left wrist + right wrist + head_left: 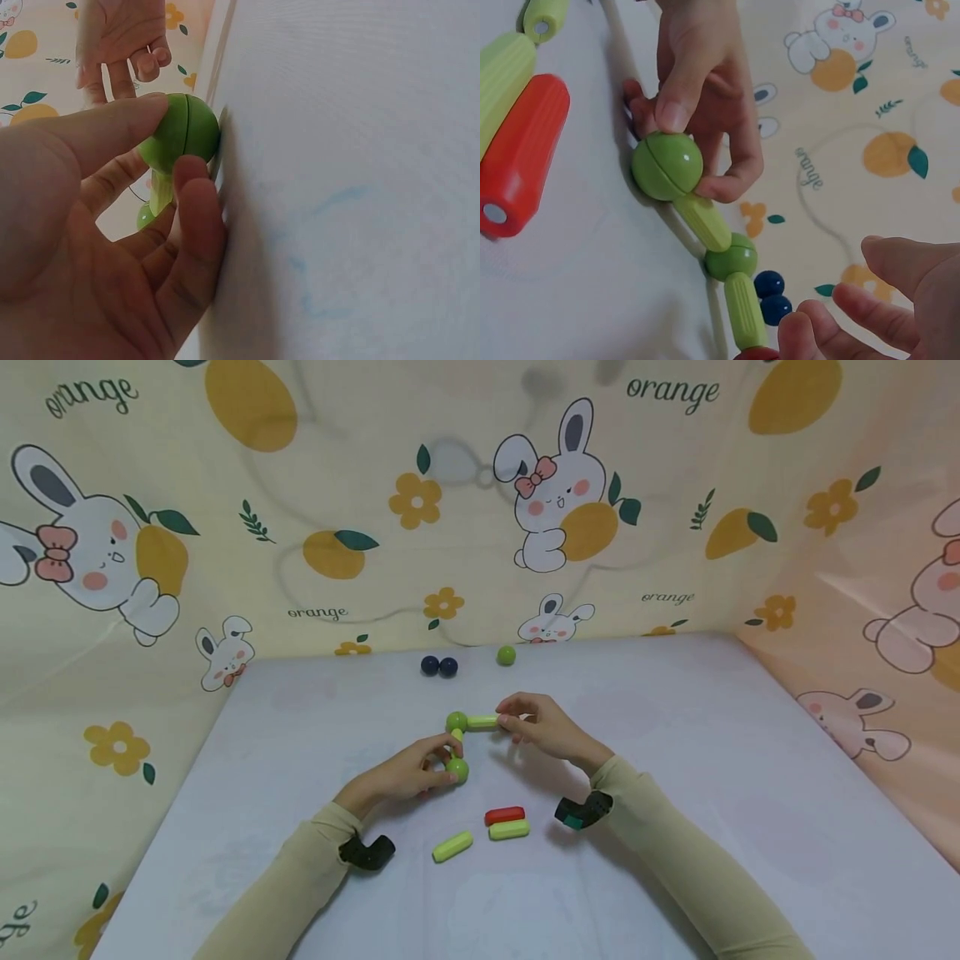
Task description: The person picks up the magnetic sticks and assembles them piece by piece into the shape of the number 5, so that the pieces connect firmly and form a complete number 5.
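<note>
In the head view my left hand (412, 768) grips a joined piece of green balls and pale green rods. Its thumb rests on the nearer green ball (180, 135), with other fingers around the ball and its rod (703, 223). That rod runs to a farther green ball (733, 257), from which a second pale green rod (482, 722) points right. My right hand (551, 727) is at that rod's outer end, thumb and fingers spread apart in the right wrist view. A red sliver (756, 353) shows at the rod's end; what it is, I cannot tell.
Two dark blue balls (438, 667) and a loose green ball (506, 655) sit at the back of the white table (660, 877). Nearer lie a red rod (505, 816) and two loose pale green rods (452, 847). A printed cloth (465, 552) walls the back and sides.
</note>
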A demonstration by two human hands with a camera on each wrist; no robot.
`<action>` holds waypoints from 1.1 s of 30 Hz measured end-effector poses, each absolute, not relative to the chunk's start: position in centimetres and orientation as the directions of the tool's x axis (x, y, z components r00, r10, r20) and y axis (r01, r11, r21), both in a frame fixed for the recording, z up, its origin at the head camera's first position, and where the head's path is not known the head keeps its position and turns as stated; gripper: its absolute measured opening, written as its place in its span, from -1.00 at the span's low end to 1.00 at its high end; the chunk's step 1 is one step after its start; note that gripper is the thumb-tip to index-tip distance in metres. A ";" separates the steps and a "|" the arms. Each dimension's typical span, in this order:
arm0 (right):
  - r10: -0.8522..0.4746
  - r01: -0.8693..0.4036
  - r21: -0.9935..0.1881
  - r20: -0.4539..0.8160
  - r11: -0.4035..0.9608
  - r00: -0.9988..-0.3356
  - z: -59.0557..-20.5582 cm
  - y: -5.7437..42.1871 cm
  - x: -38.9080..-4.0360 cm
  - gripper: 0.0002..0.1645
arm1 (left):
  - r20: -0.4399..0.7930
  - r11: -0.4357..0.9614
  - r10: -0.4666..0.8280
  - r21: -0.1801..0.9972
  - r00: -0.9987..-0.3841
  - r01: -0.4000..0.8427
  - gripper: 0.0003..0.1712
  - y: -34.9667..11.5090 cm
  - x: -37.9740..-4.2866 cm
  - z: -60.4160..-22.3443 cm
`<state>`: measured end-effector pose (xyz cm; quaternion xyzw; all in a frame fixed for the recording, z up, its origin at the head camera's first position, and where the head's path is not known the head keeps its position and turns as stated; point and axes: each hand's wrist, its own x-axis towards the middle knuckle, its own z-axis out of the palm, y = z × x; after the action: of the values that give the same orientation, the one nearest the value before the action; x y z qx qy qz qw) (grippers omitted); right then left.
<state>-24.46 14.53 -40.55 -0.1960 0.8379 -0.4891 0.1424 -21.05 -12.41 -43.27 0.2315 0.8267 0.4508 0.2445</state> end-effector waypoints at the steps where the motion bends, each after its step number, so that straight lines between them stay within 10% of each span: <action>1: -0.468 -0.187 -0.877 -0.049 0.444 -0.882 -40.6 14.5 -24.5 -0.54 | -0.199 0.490 0.601 0.857 -0.774 0.161 -0.66 -12.4 -21.0 -43.2; 33: -0.582 -0.236 -0.892 -0.036 0.385 -0.813 -41.3 14.2 -23.3 -0.56 | -0.210 0.505 0.592 0.849 -0.778 0.155 -0.66 -12.4 -21.1 -43.3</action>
<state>-23.27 14.19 -41.25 -0.2512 0.8135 -0.4944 0.1749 -21.07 -12.36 -43.35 0.2244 0.8318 0.4442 0.2459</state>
